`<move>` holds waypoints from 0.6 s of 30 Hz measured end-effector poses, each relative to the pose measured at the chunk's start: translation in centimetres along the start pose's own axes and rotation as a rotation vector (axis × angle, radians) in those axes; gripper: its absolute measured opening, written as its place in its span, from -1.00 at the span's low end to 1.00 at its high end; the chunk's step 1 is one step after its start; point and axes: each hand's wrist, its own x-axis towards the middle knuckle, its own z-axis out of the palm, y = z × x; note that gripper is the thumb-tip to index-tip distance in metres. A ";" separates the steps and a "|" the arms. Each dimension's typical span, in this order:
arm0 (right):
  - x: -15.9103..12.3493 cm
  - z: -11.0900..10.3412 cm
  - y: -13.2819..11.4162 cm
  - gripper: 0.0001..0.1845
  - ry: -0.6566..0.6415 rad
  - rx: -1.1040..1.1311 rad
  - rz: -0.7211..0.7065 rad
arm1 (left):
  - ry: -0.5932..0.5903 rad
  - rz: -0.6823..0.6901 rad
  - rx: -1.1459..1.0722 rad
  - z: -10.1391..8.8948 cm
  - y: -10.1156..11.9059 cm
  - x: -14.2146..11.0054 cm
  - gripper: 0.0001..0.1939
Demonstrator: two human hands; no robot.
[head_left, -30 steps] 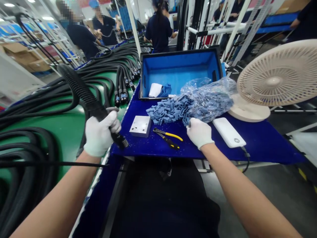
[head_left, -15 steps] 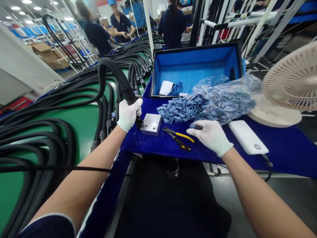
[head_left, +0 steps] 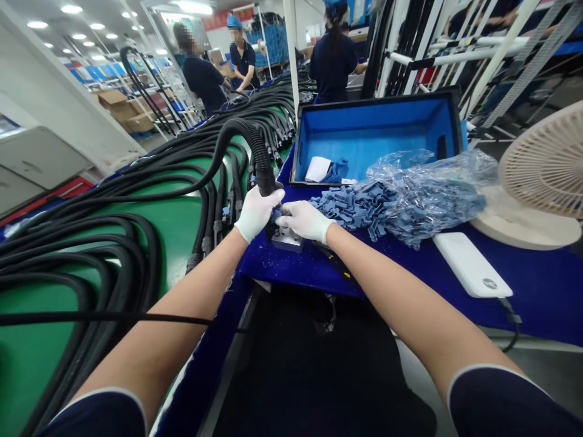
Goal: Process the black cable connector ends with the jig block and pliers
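Observation:
My left hand (head_left: 257, 212), in a white glove, is shut around a black corrugated hose (head_left: 255, 145) just behind its end. My right hand (head_left: 305, 221), also gloved, pinches a small blue piece (head_left: 277, 213) against the hose end. Both hands sit directly above a square metal block (head_left: 288, 241), which they partly hide. A heap of blue foam pieces (head_left: 350, 209) lies to the right of my right hand. Yellow-handled pliers (head_left: 339, 262) lie mostly hidden beneath my right forearm.
A blue-lined case (head_left: 373, 130) and a clear plastic bag of blue pieces (head_left: 432, 194) stand on the blue mat (head_left: 387, 267). A white power bank (head_left: 471, 265) and a cream fan (head_left: 546, 164) are to the right. Black hoses cover the green bench (head_left: 150, 237) on the left. Several co-workers stand beyond.
My right hand has moved left to the hose end, carrying the small blue piece. The hose end has come over the metal block, and my right forearm now covers the pliers.

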 end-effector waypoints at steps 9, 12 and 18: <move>1.5 1.0 1.1 -0.59 -0.050 0.128 0.061 | -0.025 -0.072 -0.181 0.1 -0.8 -0.1 -0.67; 1.1 1.0 0.8 -0.53 -0.069 0.078 0.106 | 0.096 -0.085 -0.048 -1.7 -0.9 -0.6 -0.66; 0.7 1.0 0.8 -0.66 -0.077 -0.057 0.043 | 0.450 -0.255 0.269 -14.0 -1.7 -5.9 -0.70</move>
